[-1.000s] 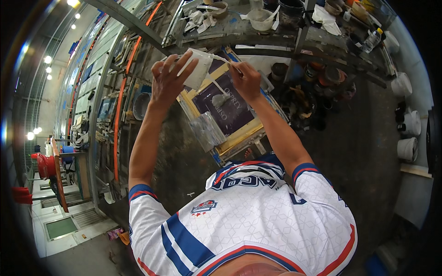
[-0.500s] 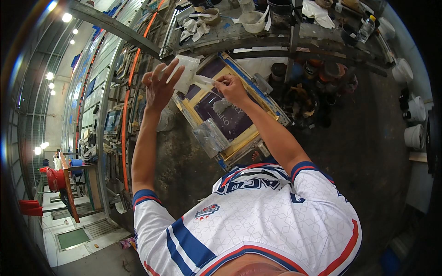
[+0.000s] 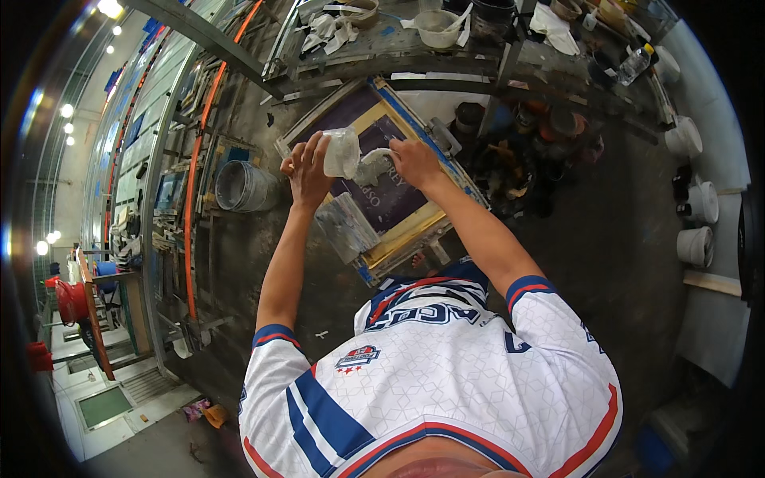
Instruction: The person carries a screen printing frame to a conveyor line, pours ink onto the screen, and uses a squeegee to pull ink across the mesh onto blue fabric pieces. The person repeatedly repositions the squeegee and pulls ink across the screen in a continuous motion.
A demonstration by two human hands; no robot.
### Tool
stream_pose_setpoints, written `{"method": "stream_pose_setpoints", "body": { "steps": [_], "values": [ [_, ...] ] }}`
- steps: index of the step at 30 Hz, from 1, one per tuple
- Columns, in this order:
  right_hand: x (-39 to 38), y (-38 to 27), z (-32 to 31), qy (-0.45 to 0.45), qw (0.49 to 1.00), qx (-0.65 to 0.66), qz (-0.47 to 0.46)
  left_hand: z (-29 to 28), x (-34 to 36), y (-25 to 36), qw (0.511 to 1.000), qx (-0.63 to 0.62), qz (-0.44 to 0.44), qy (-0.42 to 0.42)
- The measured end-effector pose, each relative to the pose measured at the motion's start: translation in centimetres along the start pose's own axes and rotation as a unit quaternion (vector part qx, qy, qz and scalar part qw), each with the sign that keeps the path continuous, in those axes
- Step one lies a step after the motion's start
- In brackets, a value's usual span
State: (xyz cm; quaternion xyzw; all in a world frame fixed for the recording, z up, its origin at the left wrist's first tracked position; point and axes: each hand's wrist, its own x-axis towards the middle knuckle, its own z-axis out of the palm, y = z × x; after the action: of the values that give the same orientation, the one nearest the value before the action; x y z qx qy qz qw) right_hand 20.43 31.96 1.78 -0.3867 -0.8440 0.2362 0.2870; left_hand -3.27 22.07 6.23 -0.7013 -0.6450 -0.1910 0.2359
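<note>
Overhead, the head view shows the left hand (image 3: 307, 169) closed around a clear plastic cup (image 3: 342, 151), held tilted over the purple mesh of a wooden-framed printing screen (image 3: 414, 231), while the right hand (image 3: 414, 162) pinches a crumpled white rag (image 3: 371, 167) that touches the cup's mouth. Judged by its look, the cup is light, thin-walled and likely slick with residue, so it is best gripped around the body without squeezing; the rag is soft and limp. Both forearms extend forward, elbows slightly bent, wrists converging above the screen, near a grey bucket (image 3: 239, 186) on the left.
</note>
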Motion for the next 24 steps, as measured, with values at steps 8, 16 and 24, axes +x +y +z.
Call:
{"method": "stream_pose_setpoints", "body": {
  "steps": [8,16,24],
  "values": [
    [1.4,-2.8,-1.6,-0.038,0.995,-0.045,-0.081,0.5,-0.8,0.8,0.989,0.113,-0.092,0.036],
    [0.6,-3.0,-7.2,0.006,0.984,-0.088,-0.157,3.1,-3.2,7.1,0.928,-0.219,-0.300,-0.022],
    [-6.6,5.6,-19.4,0.115,0.989,-0.040,-0.090,7.7,6.6,23.8,0.678,-0.673,-0.287,-0.070]
  ]
}}
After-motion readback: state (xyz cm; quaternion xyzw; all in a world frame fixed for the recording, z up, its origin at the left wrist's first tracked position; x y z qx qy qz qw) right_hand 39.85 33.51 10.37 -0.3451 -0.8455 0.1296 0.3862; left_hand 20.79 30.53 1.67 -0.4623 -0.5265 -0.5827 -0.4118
